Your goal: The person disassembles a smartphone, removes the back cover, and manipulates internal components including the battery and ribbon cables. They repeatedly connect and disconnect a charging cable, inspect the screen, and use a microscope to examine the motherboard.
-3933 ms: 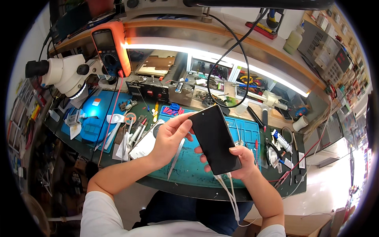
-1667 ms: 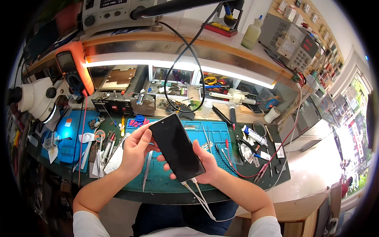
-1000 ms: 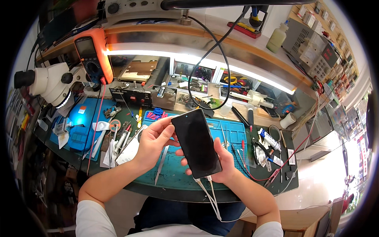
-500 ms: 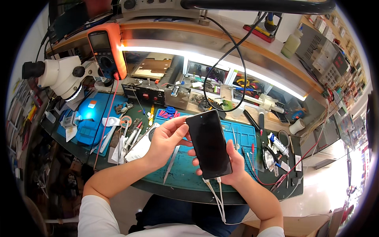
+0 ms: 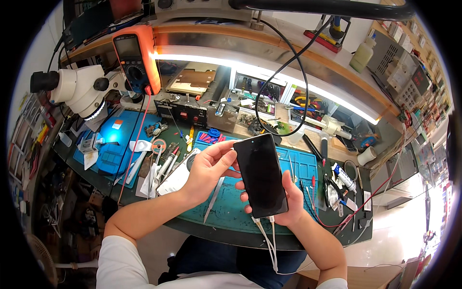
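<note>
A dark-screened smartphone [image 5: 261, 178] is held upright in front of me, above a teal work mat [image 5: 236, 212]. My right hand [image 5: 291, 204] wraps its lower half, thumb along the right edge and fingertips showing at the left edge. With thumb and fingers closed, my left hand [image 5: 211, 166] grips the phone's upper left edge. White cables [image 5: 270, 245] hang from the phone's bottom edge, at least one by a plug, and run down over my lap. The phone's back is hidden from view.
An orange multimeter [image 5: 137, 60] and a white microscope [image 5: 79, 91] stand at the left. A blue mat [image 5: 118, 149] lies beneath them. Pliers [image 5: 334, 188], a white tube [image 5: 344, 177] and a red lead [image 5: 332, 224] lie at the right. A black cable [image 5: 308, 91] loops overhead.
The whole scene sits slightly farther right in the picture. Both hands keep the same hold on the phone.
</note>
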`<action>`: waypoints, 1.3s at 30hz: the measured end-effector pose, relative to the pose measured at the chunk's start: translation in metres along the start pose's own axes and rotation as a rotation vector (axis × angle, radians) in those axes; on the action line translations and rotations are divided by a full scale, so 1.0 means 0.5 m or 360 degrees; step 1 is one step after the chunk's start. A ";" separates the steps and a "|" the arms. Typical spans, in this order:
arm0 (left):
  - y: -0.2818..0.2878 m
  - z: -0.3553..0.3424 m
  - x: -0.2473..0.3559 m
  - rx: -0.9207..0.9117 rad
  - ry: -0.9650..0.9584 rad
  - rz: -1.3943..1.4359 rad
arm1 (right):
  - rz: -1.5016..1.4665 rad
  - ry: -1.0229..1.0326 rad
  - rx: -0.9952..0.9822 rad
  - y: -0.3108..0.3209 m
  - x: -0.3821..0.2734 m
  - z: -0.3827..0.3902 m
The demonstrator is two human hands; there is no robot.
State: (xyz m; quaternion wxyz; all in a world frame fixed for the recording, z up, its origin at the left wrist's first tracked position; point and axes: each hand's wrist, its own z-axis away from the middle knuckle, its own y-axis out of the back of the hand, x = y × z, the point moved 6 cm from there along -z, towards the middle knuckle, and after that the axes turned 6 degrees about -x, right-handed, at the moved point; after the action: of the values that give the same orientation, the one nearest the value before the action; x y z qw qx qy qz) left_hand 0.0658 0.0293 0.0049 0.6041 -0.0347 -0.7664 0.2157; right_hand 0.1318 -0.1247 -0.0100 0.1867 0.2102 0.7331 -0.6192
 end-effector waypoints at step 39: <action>0.002 -0.002 -0.003 0.0024 0.0018 0.0030 | 0.0014 0.0006 0.0021 0.002 0.000 0.000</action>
State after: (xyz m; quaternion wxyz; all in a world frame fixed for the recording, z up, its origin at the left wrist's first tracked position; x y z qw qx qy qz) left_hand 0.0672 0.0299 0.0035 0.6066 -0.0386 -0.7609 0.2270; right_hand 0.1326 -0.1245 -0.0109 0.1867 0.2158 0.7285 -0.6228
